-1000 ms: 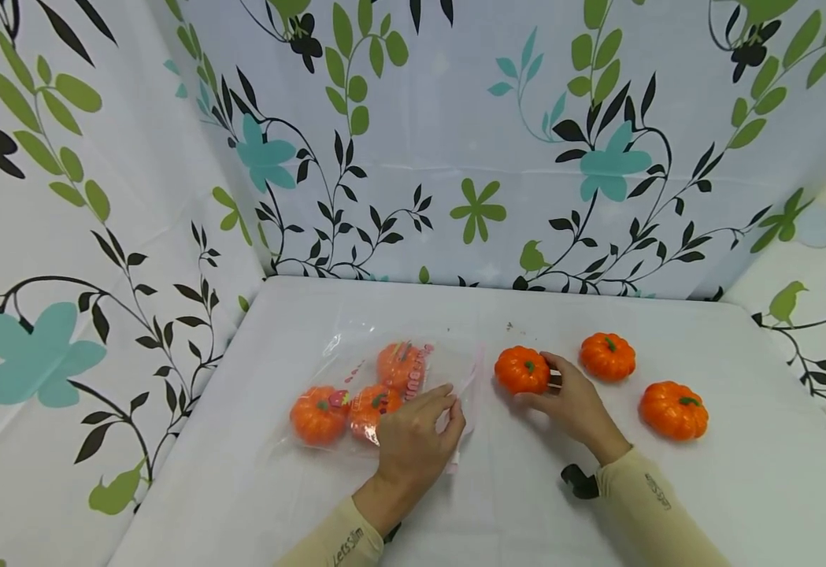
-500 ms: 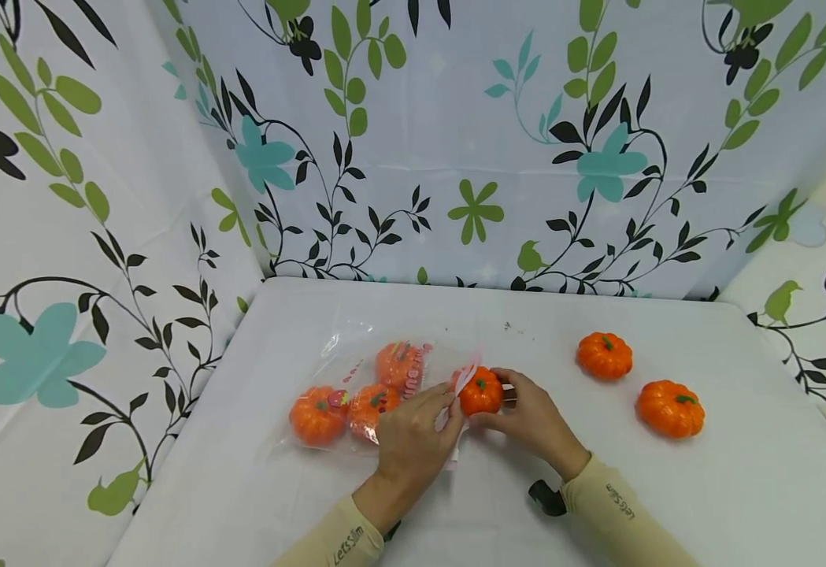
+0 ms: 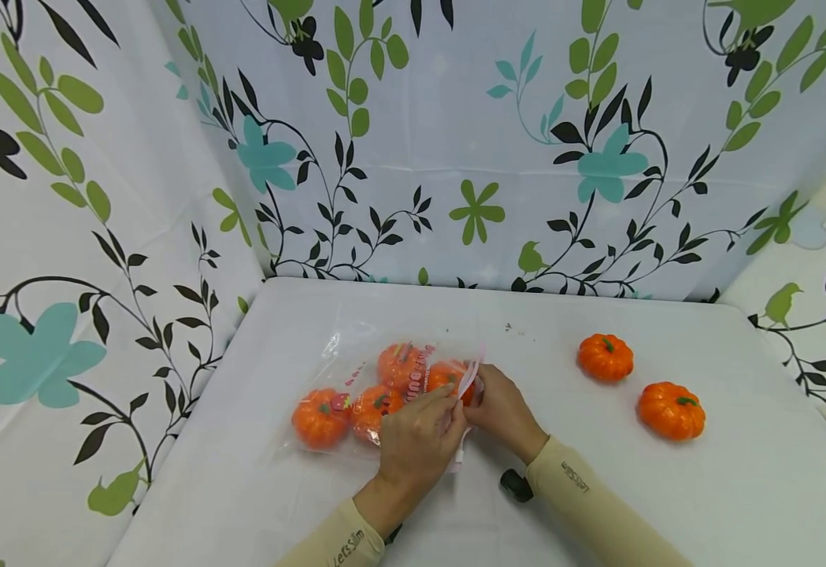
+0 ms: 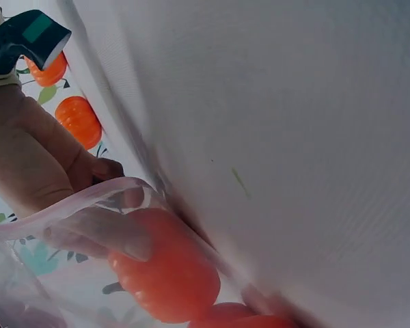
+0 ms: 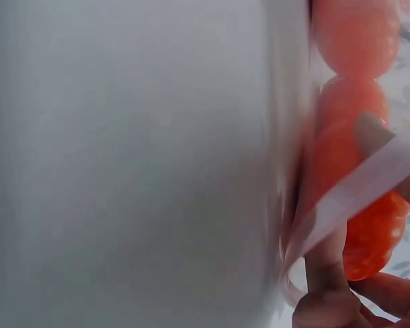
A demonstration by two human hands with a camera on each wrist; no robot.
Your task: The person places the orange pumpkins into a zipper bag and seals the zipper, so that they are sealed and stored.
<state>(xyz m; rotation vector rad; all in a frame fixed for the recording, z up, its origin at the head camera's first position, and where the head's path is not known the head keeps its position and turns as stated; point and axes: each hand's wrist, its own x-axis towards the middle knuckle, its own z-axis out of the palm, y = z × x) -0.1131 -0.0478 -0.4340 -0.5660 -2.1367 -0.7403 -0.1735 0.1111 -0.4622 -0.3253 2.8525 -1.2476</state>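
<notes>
A clear zip bag (image 3: 356, 370) with pink print lies on the table with three small orange toy pumpkins (image 3: 320, 419) inside. My left hand (image 3: 416, 441) pinches the near side of its pink-edged mouth, at the bag's right end. My right hand (image 3: 501, 409) reaches into that mouth, holding another toy pumpkin (image 3: 446, 378) just inside. In the left wrist view, the right hand's fingers (image 4: 113, 232) show through the plastic against this pumpkin (image 4: 167, 270). The right wrist view shows the bag's pink rim (image 5: 359, 191) crossing in front of the held pumpkin (image 5: 376, 236).
Two more toy pumpkins, one farther back (image 3: 605, 357) and one nearer (image 3: 671, 411), sit on the white table (image 3: 561, 331) to the right. A leaf-patterned cloth (image 3: 398, 173) hangs behind the table and along its sides.
My right hand has carried a toy pumpkin leftward from the table beside the bag into the bag's mouth. My left hand has stayed at the bag's edge.
</notes>
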